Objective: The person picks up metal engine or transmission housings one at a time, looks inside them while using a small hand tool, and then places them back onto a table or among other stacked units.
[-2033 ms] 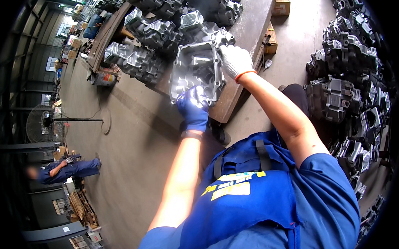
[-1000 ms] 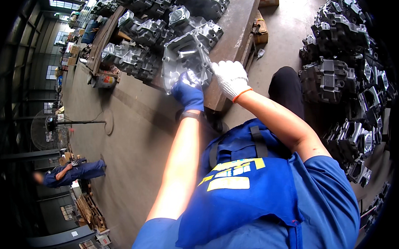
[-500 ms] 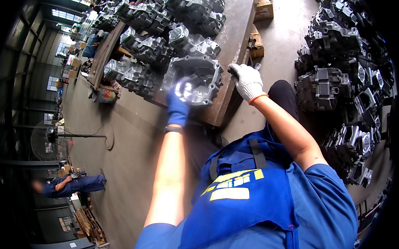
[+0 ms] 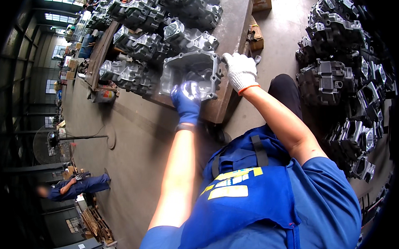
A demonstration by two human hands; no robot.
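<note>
A grey cast-metal housing (image 4: pixel 168 79), open side up like a deep box, sits at the near end of the workbench. My left hand (image 4: pixel 186 95), in a blue glove, is at its near-left rim with the fingers curled over the edge; some blur and glare cover the fingers. My right hand (image 4: pixel 241 72), in a white knitted glove with an orange cuff, is closed beside the housing's right flange. Its fingertips come up against the flange, and whatever they pinch is hidden.
More castings (image 4: pixel 140 45) crowd the workbench (image 4: pixel 231 27) beyond. At right stands a tall stack of similar castings (image 4: pixel 326 83). Cardboard boxes (image 4: pixel 255 36) lie past the bench's right edge. To the left are a stand fan (image 4: pixel 54 139) and a person in dark blue (image 4: pixel 81 186).
My right hand has moved slightly left and closer to the housing's flange. My left hand has shifted a little to the right along the near rim. The housing stays on the bench.
</note>
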